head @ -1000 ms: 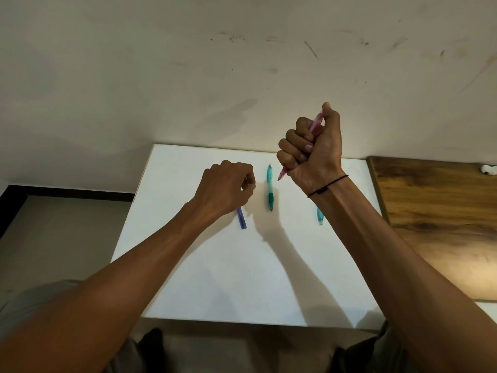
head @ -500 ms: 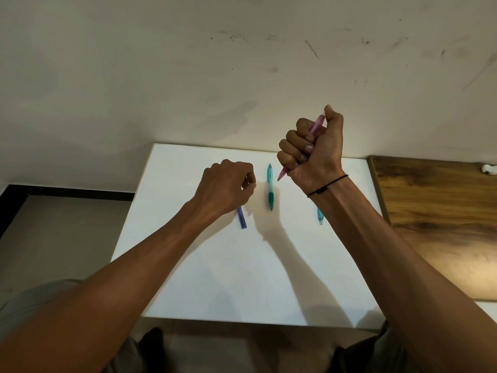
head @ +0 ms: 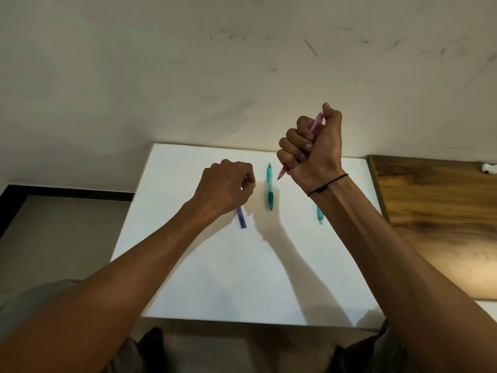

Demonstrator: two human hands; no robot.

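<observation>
- The right hand (head: 312, 149) is raised above the table (head: 215, 278), closed in a fist round a pink pen (head: 316, 122).
- The pink pen runs slantwise through that fist: its upper end shows by the thumb, and its tip pokes out below the little finger, pointing down and to the left.
- That tip hangs just beside the top of a teal pen (head: 269, 187), which lies flat on the table between the two hands, touched by neither.
- The left hand (head: 226, 187) is low over the table with its fingers curled and the thumb meeting the forefinger.
- A blue pen (head: 242, 218) lies under the left hand. Only its near end sticks out below the heel of the hand, so I cannot tell whether the fingers grip it.
- A second teal pen (head: 319, 217) lies on the table, mostly hidden behind the right wrist, with only its near end showing.
- A black cord (head: 328, 184) circles the right wrist.
- A wooden top (head: 435, 224) adjoins the table on the right.
</observation>
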